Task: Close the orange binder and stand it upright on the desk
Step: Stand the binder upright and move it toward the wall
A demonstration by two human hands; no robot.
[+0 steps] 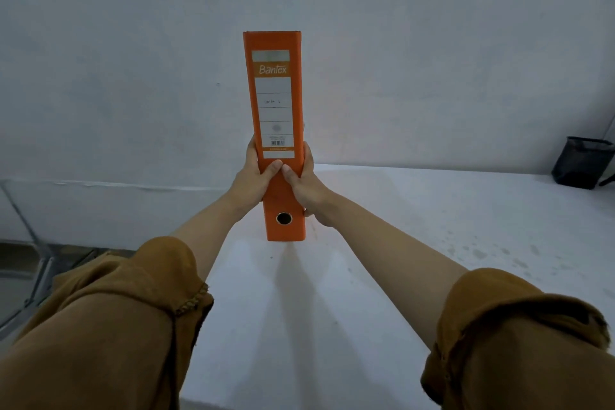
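The orange binder [278, 110] is shut and stands upright on the white desk [416, 226], its spine with a white label and a round finger hole facing me. Its bottom edge rests on the desk top. My left hand [254, 176] grips the binder's left side and my right hand [307, 186] grips its right side, both at the lower half of the spine. The two thumbs meet on the spine just below the label. The binder's covers are hidden behind the spine.
A black mesh pen holder [582, 163] stands at the far right of the desk by the wall. A pale wall rises right behind the binder. The desk's left edge drops to a floor with a metal frame [33, 243].
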